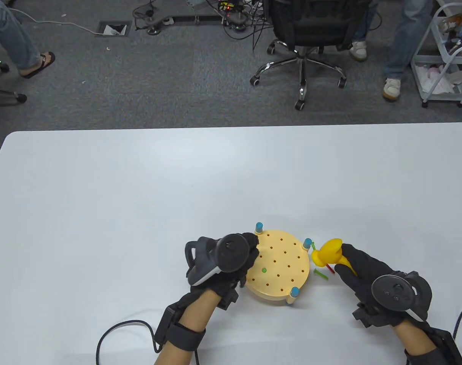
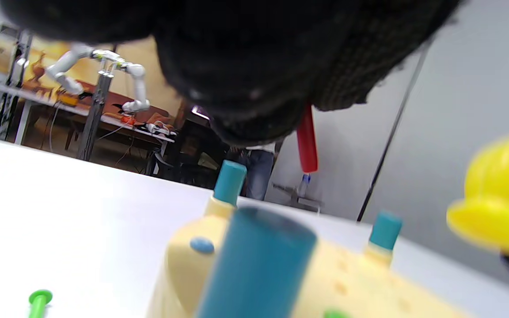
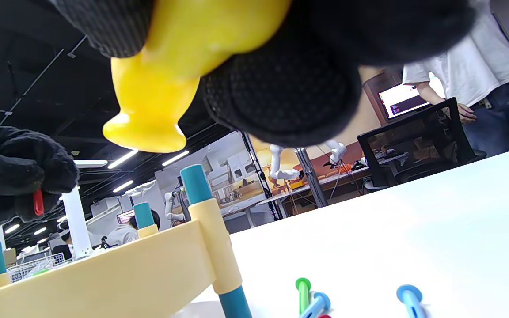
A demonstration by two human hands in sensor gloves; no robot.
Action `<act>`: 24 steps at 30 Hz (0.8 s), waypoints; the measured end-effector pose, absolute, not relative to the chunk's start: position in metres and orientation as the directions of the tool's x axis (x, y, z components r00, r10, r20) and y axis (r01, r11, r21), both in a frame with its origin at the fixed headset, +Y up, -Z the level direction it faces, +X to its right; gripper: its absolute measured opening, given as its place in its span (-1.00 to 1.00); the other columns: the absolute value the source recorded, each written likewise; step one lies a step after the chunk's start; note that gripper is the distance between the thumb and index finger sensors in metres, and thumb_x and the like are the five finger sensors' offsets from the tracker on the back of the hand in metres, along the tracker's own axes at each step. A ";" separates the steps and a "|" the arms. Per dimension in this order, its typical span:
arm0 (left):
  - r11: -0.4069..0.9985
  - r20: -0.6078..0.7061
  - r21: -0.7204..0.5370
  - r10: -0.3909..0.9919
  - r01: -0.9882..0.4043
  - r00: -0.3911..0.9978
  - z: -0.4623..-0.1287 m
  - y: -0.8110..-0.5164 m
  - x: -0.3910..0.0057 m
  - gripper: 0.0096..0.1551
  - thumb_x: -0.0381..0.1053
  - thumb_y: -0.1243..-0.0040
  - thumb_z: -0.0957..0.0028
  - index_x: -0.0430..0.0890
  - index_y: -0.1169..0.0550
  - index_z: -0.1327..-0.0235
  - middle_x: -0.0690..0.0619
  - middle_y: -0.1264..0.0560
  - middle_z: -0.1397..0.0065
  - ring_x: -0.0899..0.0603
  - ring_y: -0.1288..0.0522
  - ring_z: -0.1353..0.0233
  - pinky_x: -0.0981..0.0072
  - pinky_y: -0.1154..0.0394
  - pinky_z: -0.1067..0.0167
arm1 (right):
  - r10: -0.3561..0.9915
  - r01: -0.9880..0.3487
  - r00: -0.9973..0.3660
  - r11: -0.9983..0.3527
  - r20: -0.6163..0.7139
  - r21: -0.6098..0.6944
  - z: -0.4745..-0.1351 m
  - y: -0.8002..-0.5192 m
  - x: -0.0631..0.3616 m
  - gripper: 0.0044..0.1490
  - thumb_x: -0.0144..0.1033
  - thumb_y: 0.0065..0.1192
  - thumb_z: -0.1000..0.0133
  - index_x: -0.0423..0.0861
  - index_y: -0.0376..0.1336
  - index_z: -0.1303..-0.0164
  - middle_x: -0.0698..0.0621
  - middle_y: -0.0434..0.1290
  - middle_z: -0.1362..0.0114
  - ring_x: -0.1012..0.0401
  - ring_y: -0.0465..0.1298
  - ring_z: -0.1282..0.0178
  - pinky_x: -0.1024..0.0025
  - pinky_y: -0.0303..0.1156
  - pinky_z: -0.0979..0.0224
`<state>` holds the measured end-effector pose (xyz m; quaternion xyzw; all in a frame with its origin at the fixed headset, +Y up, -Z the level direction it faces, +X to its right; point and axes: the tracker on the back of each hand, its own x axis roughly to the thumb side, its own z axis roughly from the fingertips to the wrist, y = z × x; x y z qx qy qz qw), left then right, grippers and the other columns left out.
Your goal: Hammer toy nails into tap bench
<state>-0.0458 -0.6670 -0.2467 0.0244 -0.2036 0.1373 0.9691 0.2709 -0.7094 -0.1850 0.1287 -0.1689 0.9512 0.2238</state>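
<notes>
White table (image 1: 139, 190) — tap bench (image 1: 278, 266) (seemingly unlabelled).

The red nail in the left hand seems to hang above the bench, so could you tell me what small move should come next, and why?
Probably lower the red nail into an empty hole of the tap bench. The left hand pinches it tip-down above the top, not yet seated, while the right hand holds the yellow hammer raised beside the bench. Only a green nail is set in the top.

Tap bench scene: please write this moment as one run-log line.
left hand: holds red nail over tap bench | right hand: grips yellow hammer
</notes>
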 end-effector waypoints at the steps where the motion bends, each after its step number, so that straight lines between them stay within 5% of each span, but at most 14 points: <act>1: 0.978 0.408 0.004 0.187 -0.207 0.894 -0.248 -0.669 -0.036 -0.55 0.01 -0.37 0.21 -0.05 -0.66 0.04 -0.08 -0.75 0.19 0.10 -0.66 0.51 0.28 -0.60 0.49 | 0.382 -0.469 -0.866 -0.843 0.322 -0.262 -0.185 -0.710 0.271 -0.19 0.14 -0.02 0.00 -0.13 0.26 -0.34 -0.02 0.59 -0.02 0.18 0.68 0.32 0.44 0.60 0.27; 14: 0.996 0.404 -0.054 -0.046 0.074 0.914 -0.267 -0.676 0.011 -0.55 0.02 -0.43 0.25 -0.05 -0.69 0.08 -0.09 -0.77 0.23 0.09 -0.65 0.55 0.28 -0.60 0.51 | 0.383 -0.473 -0.859 -0.848 0.340 -0.240 -0.185 -0.712 0.269 -0.19 0.14 -0.02 -0.01 -0.13 0.26 -0.34 -0.02 0.59 -0.02 0.18 0.68 0.32 0.44 0.60 0.27; 24: 0.989 0.393 -0.098 -0.062 0.109 0.917 -0.274 -0.683 0.016 -0.55 0.01 -0.44 0.26 -0.05 -0.69 0.08 -0.09 -0.77 0.21 0.08 -0.65 0.54 0.27 -0.60 0.50 | 0.380 -0.471 -0.858 -0.851 0.347 -0.234 -0.185 -0.713 0.268 -0.19 0.14 -0.02 -0.01 -0.13 0.26 -0.34 -0.02 0.59 -0.02 0.18 0.67 0.32 0.44 0.60 0.27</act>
